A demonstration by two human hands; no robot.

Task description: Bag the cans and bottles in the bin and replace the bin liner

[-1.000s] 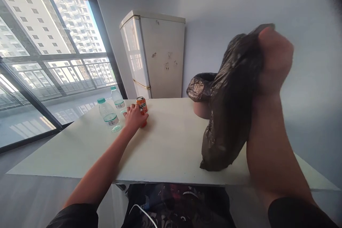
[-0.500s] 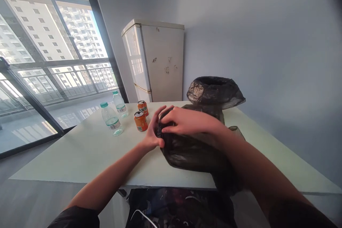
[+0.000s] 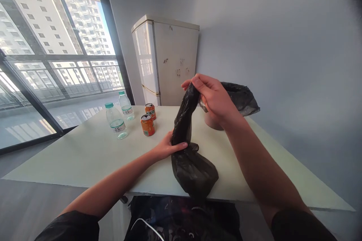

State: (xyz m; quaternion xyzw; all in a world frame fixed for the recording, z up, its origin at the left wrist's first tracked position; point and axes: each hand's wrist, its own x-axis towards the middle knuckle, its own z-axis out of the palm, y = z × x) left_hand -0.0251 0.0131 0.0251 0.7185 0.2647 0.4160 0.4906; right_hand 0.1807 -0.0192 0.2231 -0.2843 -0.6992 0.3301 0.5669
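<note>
A black plastic garbage bag (image 3: 195,173) is stretched between my two hands over the near middle of the table. My left hand (image 3: 168,146) is closed round its gathered middle, thumb across the front; the other fingers are hidden behind the plastic. Higher up, my right hand (image 3: 212,96) pinches the bag's twisted upper end. Below my left hand the plastic hangs loose and puffed toward the table's front edge. Two orange drink cans, the nearer can (image 3: 147,125) and the farther can (image 3: 150,111), stand upright left of the bag.
Two clear bottles with green caps, a front bottle (image 3: 115,122) and a rear bottle (image 3: 126,106), stand left of the cans. Behind my right hand is a bin (image 3: 212,122) lined with black plastic. The white table (image 3: 93,158) reaches toward a fridge (image 3: 177,64).
My left hand let go of the can area and moved right to the bag. My right hand came down and left with the bag, then rose, drawing its upper part into a narrow strip.
</note>
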